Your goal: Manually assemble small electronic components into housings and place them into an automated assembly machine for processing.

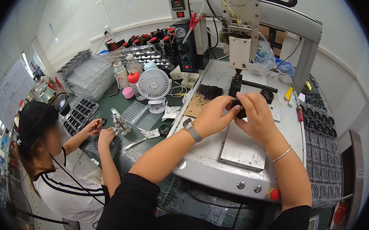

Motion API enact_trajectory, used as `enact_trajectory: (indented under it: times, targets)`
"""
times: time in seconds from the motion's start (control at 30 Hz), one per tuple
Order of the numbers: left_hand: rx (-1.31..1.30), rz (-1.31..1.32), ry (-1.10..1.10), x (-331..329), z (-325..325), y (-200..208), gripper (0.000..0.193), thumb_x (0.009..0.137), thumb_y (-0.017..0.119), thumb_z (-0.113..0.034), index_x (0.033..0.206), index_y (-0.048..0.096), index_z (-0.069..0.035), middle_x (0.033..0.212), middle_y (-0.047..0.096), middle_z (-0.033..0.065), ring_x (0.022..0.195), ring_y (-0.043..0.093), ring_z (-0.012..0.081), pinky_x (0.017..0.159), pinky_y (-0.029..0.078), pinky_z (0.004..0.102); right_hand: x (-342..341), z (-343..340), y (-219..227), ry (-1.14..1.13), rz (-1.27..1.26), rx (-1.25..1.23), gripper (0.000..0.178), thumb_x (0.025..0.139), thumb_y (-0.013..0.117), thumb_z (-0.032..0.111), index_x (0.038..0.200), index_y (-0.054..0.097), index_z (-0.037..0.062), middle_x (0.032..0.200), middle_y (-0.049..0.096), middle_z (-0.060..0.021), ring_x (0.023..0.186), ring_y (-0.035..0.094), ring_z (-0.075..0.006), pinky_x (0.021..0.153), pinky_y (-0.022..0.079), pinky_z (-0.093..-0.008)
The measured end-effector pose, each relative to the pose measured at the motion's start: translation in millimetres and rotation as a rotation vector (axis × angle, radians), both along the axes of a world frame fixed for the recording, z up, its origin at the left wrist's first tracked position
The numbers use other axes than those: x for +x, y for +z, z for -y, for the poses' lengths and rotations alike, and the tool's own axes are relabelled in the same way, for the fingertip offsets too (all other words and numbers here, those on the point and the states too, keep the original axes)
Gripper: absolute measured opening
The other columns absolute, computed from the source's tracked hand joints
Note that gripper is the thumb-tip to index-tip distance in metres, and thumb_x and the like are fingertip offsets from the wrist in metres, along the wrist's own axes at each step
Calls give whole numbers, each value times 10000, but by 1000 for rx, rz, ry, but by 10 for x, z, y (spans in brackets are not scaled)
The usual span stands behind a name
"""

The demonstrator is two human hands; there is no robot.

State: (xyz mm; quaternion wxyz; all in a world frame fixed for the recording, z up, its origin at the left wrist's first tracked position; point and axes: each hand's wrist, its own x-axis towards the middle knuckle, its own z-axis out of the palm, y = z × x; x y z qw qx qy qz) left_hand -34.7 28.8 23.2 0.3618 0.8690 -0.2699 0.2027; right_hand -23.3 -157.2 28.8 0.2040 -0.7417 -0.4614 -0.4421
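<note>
Both my hands meet over the bench machine's white base plate (pixel 207 157), in front of its black fixture (pixel 235 85). Between their fingertips is a small round black part (pixel 239 106), mostly covered by the fingers. My left hand (pixel 213 116) pinches it from the left, a grey-banded watch on that wrist. From the right, my right hand (pixel 258 116) curls its fingers over the same part. A bare metal block (pixel 243 150) lies just below the hands. Behind the right hand, a black ring-shaped part (pixel 267 94) sits on the plate. The machine's dispensing head (pixel 239 52) hangs above the fixture.
At left a co-worker (pixel 66 177) handles small parts over a tray. A white fan (pixel 154 85), bottles (pixel 121 74) and stacked clear trays (pixel 88 76) stand on the green bench. A red button (pixel 273 193) is on the machine's front; a screwdriver (pixel 299 113) and trays of black parts (pixel 324 163) lie right.
</note>
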Motion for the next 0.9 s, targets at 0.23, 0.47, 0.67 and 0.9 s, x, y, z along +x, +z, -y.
enact_trajectory:
  times: [0.23,0.47,0.67,0.9]
  targets:
    - [-642,-441,-483,74,-63,-141,223,973,480,-176,1096,569,-12,915,606,24,800,543,85,703,474,268,-77,-165,6,75,-121,26,757,622,807,152,1281,454,34,1169,487,-168,1056,502,-355,909,434,-419]
    - [-754,-712,-751,83,-2,-82,227,988,451,-220,1095,559,-52,956,606,27,840,588,117,737,511,278,-16,31,-145,167,-214,-44,685,919,501,485,1362,341,-12,1294,445,-218,1184,450,-375,1009,342,-436]
    - [-596,-681,-687,32,-59,-44,255,975,436,-260,1087,544,-59,966,573,15,832,542,97,702,483,242,-31,-108,-159,126,9,-62,599,852,662,206,1349,367,48,1290,436,-205,1145,489,-357,946,427,-426]
    - [-661,-706,-677,57,-22,-46,243,953,451,-265,1030,562,-63,952,559,12,818,513,94,689,467,245,-33,-89,-159,81,-35,-26,617,720,744,96,1274,472,66,1270,476,-185,1115,509,-367,927,444,-441]
